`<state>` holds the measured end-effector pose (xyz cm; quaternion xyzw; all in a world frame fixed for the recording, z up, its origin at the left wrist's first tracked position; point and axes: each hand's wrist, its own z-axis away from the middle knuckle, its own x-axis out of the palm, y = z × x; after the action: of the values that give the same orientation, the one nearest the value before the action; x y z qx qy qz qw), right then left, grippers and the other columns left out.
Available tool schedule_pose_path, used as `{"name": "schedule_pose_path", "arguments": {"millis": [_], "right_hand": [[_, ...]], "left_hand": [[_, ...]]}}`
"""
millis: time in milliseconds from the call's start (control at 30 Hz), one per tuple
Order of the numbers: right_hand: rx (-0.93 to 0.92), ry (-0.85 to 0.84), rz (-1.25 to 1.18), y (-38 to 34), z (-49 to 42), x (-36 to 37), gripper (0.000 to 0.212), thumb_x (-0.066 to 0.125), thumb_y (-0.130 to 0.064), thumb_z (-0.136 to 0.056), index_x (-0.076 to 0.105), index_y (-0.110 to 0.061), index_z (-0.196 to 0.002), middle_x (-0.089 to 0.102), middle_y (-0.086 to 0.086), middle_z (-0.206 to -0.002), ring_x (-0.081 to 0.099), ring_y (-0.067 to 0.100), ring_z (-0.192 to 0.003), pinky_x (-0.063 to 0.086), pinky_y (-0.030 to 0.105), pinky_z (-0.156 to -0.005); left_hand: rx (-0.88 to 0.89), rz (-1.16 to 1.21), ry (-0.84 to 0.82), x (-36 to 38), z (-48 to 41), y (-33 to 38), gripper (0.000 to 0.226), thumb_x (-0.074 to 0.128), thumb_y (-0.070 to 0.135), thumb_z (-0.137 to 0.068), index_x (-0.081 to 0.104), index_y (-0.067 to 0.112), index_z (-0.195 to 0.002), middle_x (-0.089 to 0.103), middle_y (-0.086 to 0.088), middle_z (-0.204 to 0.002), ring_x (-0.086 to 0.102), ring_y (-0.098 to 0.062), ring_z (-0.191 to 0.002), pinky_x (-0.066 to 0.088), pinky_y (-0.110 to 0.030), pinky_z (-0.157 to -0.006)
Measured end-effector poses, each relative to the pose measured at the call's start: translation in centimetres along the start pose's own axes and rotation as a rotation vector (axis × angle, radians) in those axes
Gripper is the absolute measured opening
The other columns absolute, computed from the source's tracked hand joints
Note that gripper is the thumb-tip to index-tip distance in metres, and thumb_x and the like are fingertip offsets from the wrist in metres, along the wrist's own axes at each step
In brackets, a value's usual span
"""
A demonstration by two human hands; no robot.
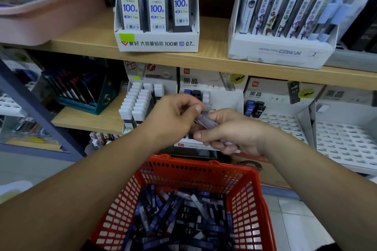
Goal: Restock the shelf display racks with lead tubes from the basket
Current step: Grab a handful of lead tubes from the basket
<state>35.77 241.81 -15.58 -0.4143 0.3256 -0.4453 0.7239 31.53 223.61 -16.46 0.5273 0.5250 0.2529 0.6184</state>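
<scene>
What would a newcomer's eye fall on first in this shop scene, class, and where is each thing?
The red basket at the bottom centre, heaped with dark blue lead tubes, stands out first. Just above it the left hand and right hand meet on a pale tube in mid-frame. At right, a white rack stands almost empty.

Both bare, nails short and plain: left hand (173, 116), right hand (230, 130). Also bare along the whole visible length, wrists included: left forearm (81, 173), right forearm (318, 171). Skin creases show at knuckles and wrists. One dark fabric patch (88, 246) at the bottom edge, a second one (326, 247) further right. Both black or near-black; which garment cannot be told.
</scene>
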Motion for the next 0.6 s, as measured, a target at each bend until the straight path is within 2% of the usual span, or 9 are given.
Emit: {"name": "schedule_pose_path", "arguments": {"millis": [133, 167, 233, 300, 333, 400, 467, 600], "right_hand": [[-0.068, 0.088, -0.185, 0.5, 0.4, -0.8, 0.019, 0.075, -0.006, -0.09, 0.068, -0.013, -0.106, 0.06, 0.009, -0.078, 0.043, 0.016, -0.056, 0.018, 0.023, -0.042], [-0.066, 0.108, -0.22, 0.7, 0.5, -1.2, 0.023, 0.076, -0.012, -0.089, 0.067, -0.011, -0.111, 0.06, 0.01, -0.081, 0.044, 0.016, -0.056, 0.017, 0.024, -0.044], [-0.047, 0.135, -0.316, 0.9, 0.6, -1.8, 0.041, 0.07, -0.04, -0.092, 0.063, -0.011, -0.12, 0.058, 0.01, -0.083, 0.042, 0.016, -0.055, 0.014, 0.026, -0.048], [-0.004, 0.175, -0.457, 1.1, 0.6, -2.3, 0.064, 0.051, -0.063, -0.095, 0.064, -0.009, -0.127, 0.057, 0.011, -0.081, 0.04, 0.019, -0.055, 0.013, 0.027, -0.051], [0.014, 0.182, -0.512, 1.2, 0.5, -2.5, 0.07, 0.043, -0.065, -0.096, 0.065, -0.007, -0.129, 0.058, 0.012, -0.08, 0.039, 0.02, -0.055, 0.013, 0.028, -0.051], [0.015, 0.17, -0.537, 1.6, 0.3, -2.6, 0.07, 0.039, -0.059, -0.098, 0.063, -0.004, -0.133, 0.059, 0.013, -0.081, 0.04, 0.02, -0.055, 0.014, 0.028, -0.052], [-0.005, 0.147, -0.529, 1.8, 0.1, -2.5, 0.063, 0.042, -0.05, -0.099, 0.062, -0.002, -0.134, 0.06, 0.013, -0.083, 0.04, 0.02, -0.056, 0.015, 0.028, -0.052], [-0.032, 0.1, -0.572, 1.5, 0.2, -2.7, 0.052, 0.047, -0.042, -0.096, 0.063, -0.004, -0.127, 0.061, 0.013, -0.087, 0.038, 0.02, -0.058, 0.012, 0.029, -0.052]], "left_hand": [[-0.116, 0.13, 0.101, -0.1, -0.1, 0.1, 0.008, 0.066, 0.013, -0.1, 0.071, 0.012, -0.095, 0.066, -0.001, -0.066, 0.061, -0.009, -0.054, 0.053, -0.023, -0.05], [-0.145, 0.17, 0.114, -0.3, -0.1, 0.1, 0.006, 0.066, 0.012, -0.1, 0.071, 0.01, -0.095, 0.066, -0.003, -0.066, 0.062, -0.011, -0.055, 0.053, -0.024, -0.05], [-0.203, 0.233, 0.12, -0.7, 0.0, 0.1, 0.005, 0.068, 0.01, -0.098, 0.071, 0.006, -0.097, 0.068, -0.007, -0.065, 0.064, -0.016, -0.057, 0.058, -0.025, -0.054], [-0.251, 0.295, 0.101, -1.0, 0.2, 0.1, 0.007, 0.07, 0.01, -0.097, 0.07, 0.003, -0.099, 0.07, -0.01, -0.07, 0.069, -0.019, -0.061, 0.062, -0.027, -0.059], [-0.267, 0.311, 0.085, -1.1, 0.3, 0.1, 0.009, 0.071, 0.01, -0.096, 0.071, 0.003, -0.1, 0.072, -0.012, -0.074, 0.071, -0.02, -0.064, 0.063, -0.027, -0.061], [-0.292, 0.315, 0.044, -1.1, 0.4, 0.3, 0.011, 0.073, 0.01, -0.094, 0.071, 0.003, -0.103, 0.076, -0.016, -0.083, 0.075, -0.023, -0.07, 0.063, -0.027, -0.064], [-0.33, 0.312, -0.03, -1.1, 0.6, 0.5, 0.015, 0.074, 0.008, -0.093, 0.071, 0.003, -0.107, 0.077, -0.02, -0.091, 0.077, -0.026, -0.076, 0.063, -0.026, -0.066], [-0.41, 0.148, -0.284, -1.1, 1.3, 1.3, 0.016, 0.073, 0.014, -0.095, 0.072, 0.006, -0.109, 0.075, -0.016, -0.092, 0.078, -0.027, -0.079, 0.063, -0.029, -0.066]]}}
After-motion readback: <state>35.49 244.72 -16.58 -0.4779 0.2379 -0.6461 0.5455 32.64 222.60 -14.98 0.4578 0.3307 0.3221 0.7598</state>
